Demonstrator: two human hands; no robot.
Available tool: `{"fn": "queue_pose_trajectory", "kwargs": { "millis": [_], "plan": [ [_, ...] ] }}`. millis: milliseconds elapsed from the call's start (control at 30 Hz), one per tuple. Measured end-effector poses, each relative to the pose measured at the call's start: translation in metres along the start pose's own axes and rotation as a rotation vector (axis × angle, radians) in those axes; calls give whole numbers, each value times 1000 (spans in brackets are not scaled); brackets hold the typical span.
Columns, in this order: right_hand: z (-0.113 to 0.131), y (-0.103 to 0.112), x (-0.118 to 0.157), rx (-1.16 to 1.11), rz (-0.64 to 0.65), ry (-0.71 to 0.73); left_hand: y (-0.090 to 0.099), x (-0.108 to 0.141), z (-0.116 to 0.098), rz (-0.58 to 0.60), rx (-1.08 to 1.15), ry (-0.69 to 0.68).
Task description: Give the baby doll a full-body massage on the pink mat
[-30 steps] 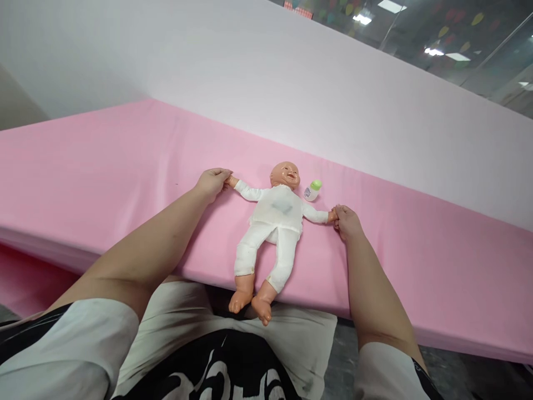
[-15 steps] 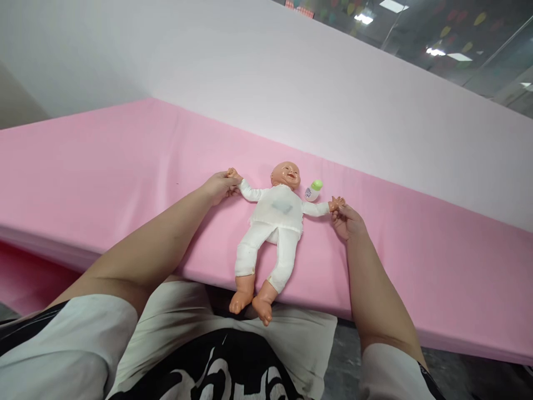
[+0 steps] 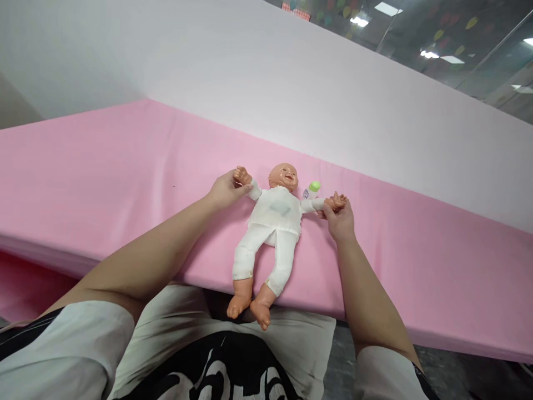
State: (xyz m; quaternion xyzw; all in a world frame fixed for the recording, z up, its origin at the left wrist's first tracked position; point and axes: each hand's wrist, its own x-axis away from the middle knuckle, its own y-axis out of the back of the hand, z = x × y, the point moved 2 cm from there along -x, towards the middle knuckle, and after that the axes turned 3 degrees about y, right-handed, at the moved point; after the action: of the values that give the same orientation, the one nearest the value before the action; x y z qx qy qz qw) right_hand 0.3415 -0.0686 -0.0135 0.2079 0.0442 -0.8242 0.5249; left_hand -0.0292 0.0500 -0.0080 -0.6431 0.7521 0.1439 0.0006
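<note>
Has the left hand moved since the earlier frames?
Yes. The left hand has shifted rightward in the view, inward toward the green-capped bottle, which stays in place. It's still holding the doll by one arm.

Pink-covered surface point(image 3: 433, 250), pale wall point(image 3: 250, 72), glass point(image 3: 416, 33) with leaf-shaped spots, bright ceiling lights point(image 3: 388, 9), dark grey floor point(image 3: 339, 361)

Doll point(image 3: 273, 222): wht. cloth body w/ grayish patch point(image 3: 280, 207), orange-tan feet point(image 3: 240, 299). Bottle cap point(image 3: 315, 186): lt. grn. Table cover point(image 3: 104, 172): plain pink. Wall point(image 3: 250, 72): off-wht. Shirt point(image 3: 239, 355): blk. w/ wht. print. Shorts point(image 3: 310, 347): lt. beige.
</note>
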Motion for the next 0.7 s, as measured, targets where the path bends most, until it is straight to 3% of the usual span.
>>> {"fn": "queue_pose_trajectory", "kwargs": {
  "millis": [67, 233, 333, 500, 700],
  "plan": [
    [13, -17, 12, 89, 74, 155, -11, 10, -7, 77, -175, -154],
    [34, -54, 40, 493, 431, 572, -35, 33, -14, 388, -640, -573],
    [36, -61, 44, 632, 499, 646, -38, 35, -12, 428, -721, -650],
    [30, -50, 34, 454, 353, 495, -29, 17, -1, 282, -558, -464],
    [-4, -4, 1, 69, -94, 41, 1, -26, 33, -76, -194, 6]
  ]
}}
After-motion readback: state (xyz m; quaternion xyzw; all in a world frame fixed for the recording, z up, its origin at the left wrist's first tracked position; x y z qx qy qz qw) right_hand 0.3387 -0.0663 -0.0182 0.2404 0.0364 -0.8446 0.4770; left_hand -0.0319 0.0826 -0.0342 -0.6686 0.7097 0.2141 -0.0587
